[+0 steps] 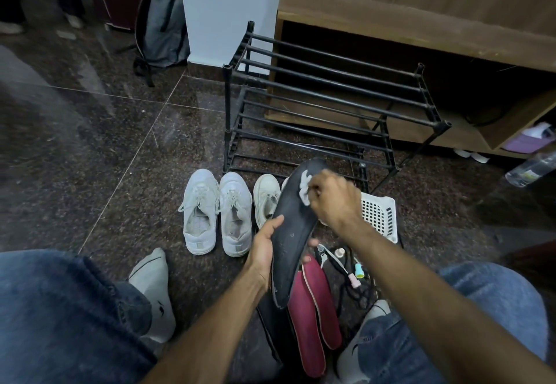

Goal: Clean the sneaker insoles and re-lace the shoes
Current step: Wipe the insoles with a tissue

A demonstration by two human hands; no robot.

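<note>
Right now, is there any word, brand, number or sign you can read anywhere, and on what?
No text can be read.
Grey socks: a small dark logo mark on each, a shape only, no letters.
Plastic bottle: it bears a label, too blurred to read.
Black insole in the left hand: a small mark, illegible.
White sneakers: no legible branding.

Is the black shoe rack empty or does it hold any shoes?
Empty. The black shoe rack shows only bare bars on its tiers; the white sneakers stand on the floor before it.
</note>
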